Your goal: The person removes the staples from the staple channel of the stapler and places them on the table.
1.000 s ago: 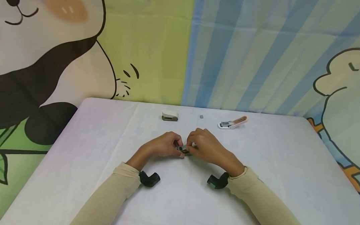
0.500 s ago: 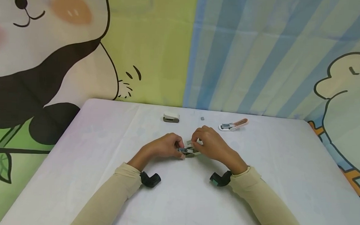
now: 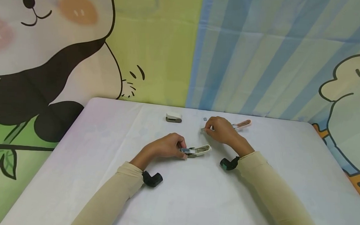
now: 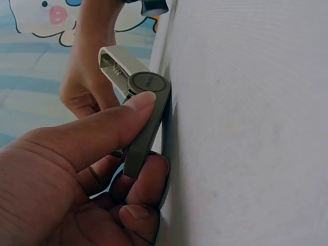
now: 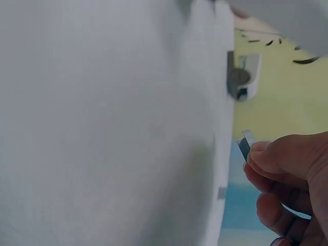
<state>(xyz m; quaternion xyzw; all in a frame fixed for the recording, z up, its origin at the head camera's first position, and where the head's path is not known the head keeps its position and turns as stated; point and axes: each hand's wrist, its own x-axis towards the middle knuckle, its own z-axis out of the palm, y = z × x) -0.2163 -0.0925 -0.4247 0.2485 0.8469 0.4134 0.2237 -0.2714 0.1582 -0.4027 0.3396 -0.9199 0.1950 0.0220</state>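
The opened stapler (image 3: 198, 151) is gripped by your left hand (image 3: 167, 145), mid-desk (image 3: 194, 193); beyond it, your right hand (image 3: 222, 130) pinches a staple strip (image 5: 245, 144), partly hiding the pink-handled stapler (image 3: 242, 124). Toward the far edge lie a white stapler (image 3: 173, 117) and small grey piece (image 3: 205, 119).

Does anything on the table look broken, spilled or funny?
Nothing looks broken or spilled. The oddest thing is the stapler in the left hand: its white top is folded back open. The right hand pinches a strip of staples.
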